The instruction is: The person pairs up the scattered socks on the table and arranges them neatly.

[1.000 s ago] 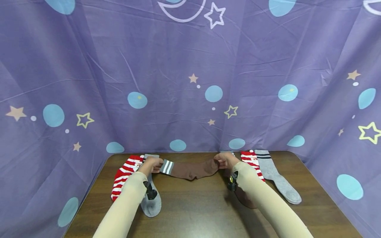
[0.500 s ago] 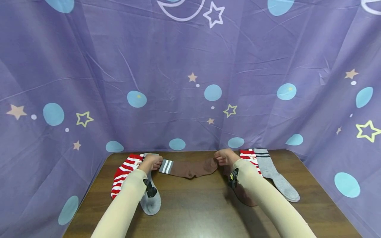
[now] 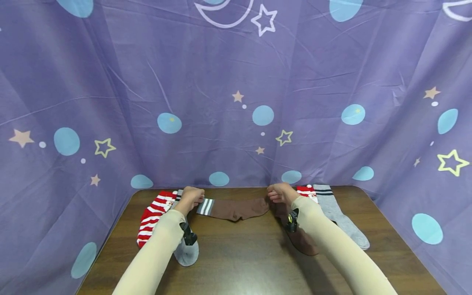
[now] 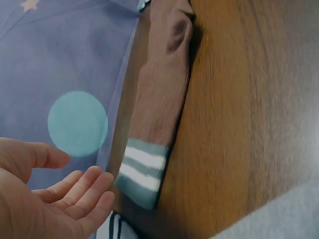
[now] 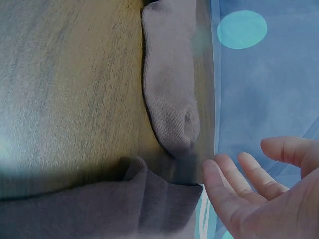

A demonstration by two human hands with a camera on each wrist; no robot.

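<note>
A brown sock [image 3: 236,209] with a grey, white-striped cuff lies crosswise at the back of the table, its cuff to the left and toe to the right. My left hand [image 3: 193,197] hovers by the cuff; in the left wrist view its fingers [image 4: 82,194] are loosely extended and hold nothing. Beyond the toe is my right hand [image 3: 282,193], also holding nothing, with thumb and fingers spread in the right wrist view. Under the right forearm lies a second brown sock [image 3: 303,242], partly hidden by the hand and sleeve.
On the left, a red-and-white striped sock [image 3: 154,215] lies beside a grey sock [image 3: 187,255], both partly covered by my left arm. Another striped sock [image 3: 307,191] and grey sock [image 3: 330,205] lie right. A purple patterned curtain [image 3: 221,143] borders the wooden table [image 3: 239,262].
Both hands have come away from the ends of the brown sock. The left hand has risen slightly from the cuff, and the right has shifted slightly off the toe. The sock stays flat.
</note>
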